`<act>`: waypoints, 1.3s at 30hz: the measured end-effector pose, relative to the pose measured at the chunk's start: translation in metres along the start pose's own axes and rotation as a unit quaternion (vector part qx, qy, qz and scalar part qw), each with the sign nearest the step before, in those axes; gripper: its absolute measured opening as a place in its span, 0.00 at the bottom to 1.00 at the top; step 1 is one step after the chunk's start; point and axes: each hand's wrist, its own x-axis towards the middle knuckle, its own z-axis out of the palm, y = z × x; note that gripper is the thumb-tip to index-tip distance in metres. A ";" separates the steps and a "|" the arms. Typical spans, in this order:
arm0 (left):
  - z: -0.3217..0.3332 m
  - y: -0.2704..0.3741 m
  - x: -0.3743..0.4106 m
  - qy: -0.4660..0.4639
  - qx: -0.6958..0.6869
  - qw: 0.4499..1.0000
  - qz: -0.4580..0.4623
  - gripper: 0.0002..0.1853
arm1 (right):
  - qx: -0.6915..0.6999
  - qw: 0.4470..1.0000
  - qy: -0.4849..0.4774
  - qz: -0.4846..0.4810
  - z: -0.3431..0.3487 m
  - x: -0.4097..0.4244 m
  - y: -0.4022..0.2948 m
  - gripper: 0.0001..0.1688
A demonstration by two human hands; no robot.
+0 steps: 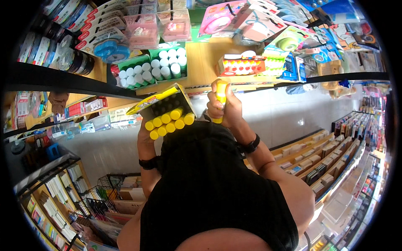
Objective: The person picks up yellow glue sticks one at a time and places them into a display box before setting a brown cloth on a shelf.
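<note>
My left hand holds up an open cardboard display box from beneath, most of its fingers hidden behind it. Yellow-capped glue sticks stand in its near part, and the dark holes of an insert show behind them. A yellow glue stick is upright in my right hand, with the fingers wrapped around it, a little to the right of the box. Beyond the hands, on the wooden shelf, are green boxes of white-capped sticks and a red box of small red and yellow items.
The black shelf edge runs across in front of me. Blister packs hang above the shelf. Blue packages stand at its right part. Wooden book racks are at the right, and a bookshelf is at the lower left.
</note>
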 end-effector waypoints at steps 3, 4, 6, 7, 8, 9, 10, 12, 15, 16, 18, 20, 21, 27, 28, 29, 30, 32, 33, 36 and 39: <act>0.001 0.000 0.002 0.000 0.001 1.000 -0.001 0.29 | 0.017 1.000 -0.020 0.011 -0.005 0.002 0.001 0.32; 0.002 -0.001 0.003 0.000 0.001 1.000 0.001 0.30 | 0.020 0.999 -0.028 0.010 -0.006 0.002 0.002 0.33; 0.002 -0.002 0.005 -0.004 0.002 1.000 0.000 0.30 | 0.025 0.999 -0.044 0.008 -0.007 0.001 0.004 0.36; 0.002 -0.002 0.004 -0.006 0.003 1.000 -0.001 0.30 | 0.020 0.999 -0.042 0.006 -0.008 0.001 0.004 0.35; 0.003 -0.002 0.005 -0.008 0.004 1.000 -0.003 0.31 | 0.015 0.999 -0.040 0.005 -0.008 0.000 0.004 0.35; 0.004 -0.002 0.003 -0.007 0.005 1.000 -0.003 0.31 | 0.012 0.999 -0.037 0.005 -0.009 0.000 0.004 0.35; 0.004 -0.002 0.003 -0.006 0.007 1.000 -0.002 0.31 | 0.021 0.999 -0.040 0.010 -0.011 0.000 0.003 0.34; 0.004 -0.002 0.003 -0.006 0.008 1.000 -0.003 0.31 | 0.039 0.998 -0.046 0.020 -0.016 0.000 0.001 0.32; 0.004 -0.002 0.003 -0.007 0.010 1.000 -0.006 0.32 | 0.122 0.992 0.006 0.042 -0.016 -0.001 -0.001 0.30; 0.005 -0.004 0.003 -0.008 0.013 1.000 -0.008 0.32 | 0.142 0.989 -0.027 0.034 -0.023 0.001 0.001 0.29; 0.005 -0.004 0.004 -0.009 0.013 1.000 -0.009 0.33 | 0.190 0.980 -0.035 0.037 -0.031 0.003 0.002 0.28; 0.005 -0.003 0.005 -0.013 0.016 1.000 -0.011 0.33 | 0.248 0.967 -0.036 0.042 -0.034 0.003 0.003 0.24; 0.006 -0.004 0.005 -0.011 0.014 1.000 -0.011 0.34 | 0.269 0.962 -0.026 0.042 -0.035 0.003 0.004 0.24; 0.006 -0.004 0.009 -0.019 0.018 1.000 -0.018 0.35 | 0.332 0.943 -0.005 0.023 -0.051 0.003 0.004 0.19; 0.007 -0.004 0.009 -0.023 0.019 0.999 -0.020 0.35 | 0.315 0.949 0.005 0.009 -0.053 0.002 0.002 0.17; 0.007 -0.004 0.011 -0.024 0.018 0.999 -0.021 0.36 | 0.304 0.953 -0.013 -0.010 -0.054 0.001 -0.002 0.16; 0.008 -0.005 0.010 -0.025 0.019 0.999 -0.022 0.36 | 0.294 0.955 -0.033 -0.026 -0.054 0.002 -0.005 0.15; 0.009 -0.006 0.010 -0.025 0.019 0.999 -0.024 0.37 | 0.262 0.960 -0.078 -0.056 -0.056 0.003 -0.011 0.15; 0.009 -0.006 0.011 -0.025 0.019 0.999 -0.024 0.37 | 0.242 0.966 -0.057 -0.064 -0.049 0.003 -0.015 0.17; 0.010 -0.004 0.013 -0.033 0.020 0.999 -0.028 0.38 | 0.172 0.978 -0.094 -0.073 -0.027 0.008 -0.026 0.27; 0.014 -0.002 0.016 -0.042 0.023 0.998 -0.034 0.38 | 0.027 0.984 0.086 -0.154 0.003 0.007 -0.022 0.30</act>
